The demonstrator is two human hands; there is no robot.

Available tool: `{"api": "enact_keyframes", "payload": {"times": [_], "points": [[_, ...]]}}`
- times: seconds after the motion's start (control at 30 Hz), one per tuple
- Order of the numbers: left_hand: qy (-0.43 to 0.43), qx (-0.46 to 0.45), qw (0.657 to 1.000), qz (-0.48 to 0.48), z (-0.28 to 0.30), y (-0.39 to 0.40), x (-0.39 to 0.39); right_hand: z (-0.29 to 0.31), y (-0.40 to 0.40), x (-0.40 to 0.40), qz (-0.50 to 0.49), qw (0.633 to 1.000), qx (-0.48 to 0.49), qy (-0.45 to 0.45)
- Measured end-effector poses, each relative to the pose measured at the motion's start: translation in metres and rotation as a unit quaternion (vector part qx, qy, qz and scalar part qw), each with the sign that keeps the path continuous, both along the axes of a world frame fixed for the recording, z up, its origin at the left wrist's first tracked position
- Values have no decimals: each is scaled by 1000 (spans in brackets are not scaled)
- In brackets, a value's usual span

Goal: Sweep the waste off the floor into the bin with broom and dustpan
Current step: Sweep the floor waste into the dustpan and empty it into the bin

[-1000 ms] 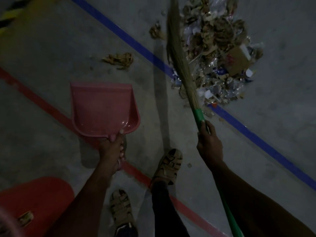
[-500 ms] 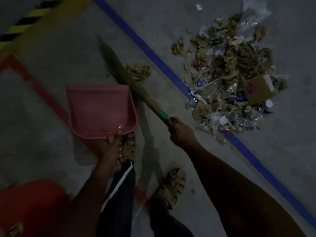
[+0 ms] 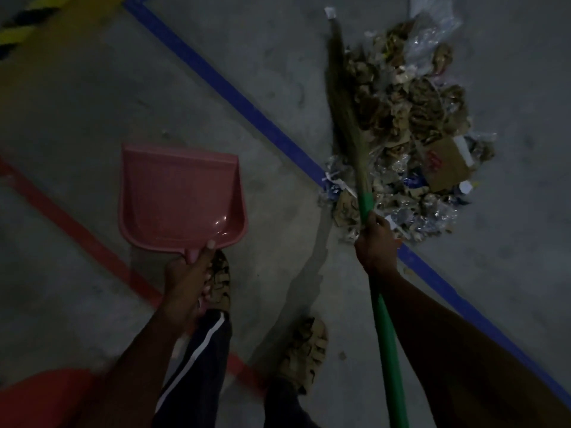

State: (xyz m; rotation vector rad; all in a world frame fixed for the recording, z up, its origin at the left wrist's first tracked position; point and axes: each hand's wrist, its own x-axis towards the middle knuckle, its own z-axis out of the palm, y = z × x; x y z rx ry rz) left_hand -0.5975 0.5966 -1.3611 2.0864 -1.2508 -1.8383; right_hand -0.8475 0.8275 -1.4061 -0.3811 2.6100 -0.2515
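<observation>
A pink dustpan (image 3: 182, 196) hangs just above the grey floor at centre left, empty, with my left hand (image 3: 188, 276) gripping its short handle. My right hand (image 3: 375, 242) holds the green handle of a grass broom (image 3: 346, 109). The bristles lie along the left edge of a heap of waste (image 3: 411, 131) made of brown paper, cardboard scraps and clear plastic at upper right. The red bin (image 3: 43, 400) shows at the bottom left corner, partly cut off by the frame.
A blue floor line (image 3: 234, 91) runs diagonally under the heap and a red line (image 3: 77, 227) crosses behind the dustpan. Yellow-black hazard tape (image 3: 21, 29) marks the top left. My two sandalled feet (image 3: 306, 350) stand between the lines.
The broom has swung right from beside the dustpan to the heap's left edge. The loose brown scrap near the dustpan is gone from view. The dustpan stayed in my left hand.
</observation>
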Motion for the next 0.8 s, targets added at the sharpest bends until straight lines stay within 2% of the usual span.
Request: {"api": "enact_keyframes", "payload": {"times": [0.2,0.47,0.63,0.73,0.8], "points": [[-18,7,998,-58,3,-13,-34,20,56,11,45,995,26,83],[23,-2,992,-122,20,-31,-93,44,66,33,-4,997,-43,67],[39,16,991,-128,34,-64,-128,57,33,28,-100,985,-136,46],[40,29,990,-132,46,-92,-147,69,-6,14,-236,946,-224,-9],[40,25,989,-137,56,-113,-159,79,-31,-3,-304,919,-247,-31]]}}
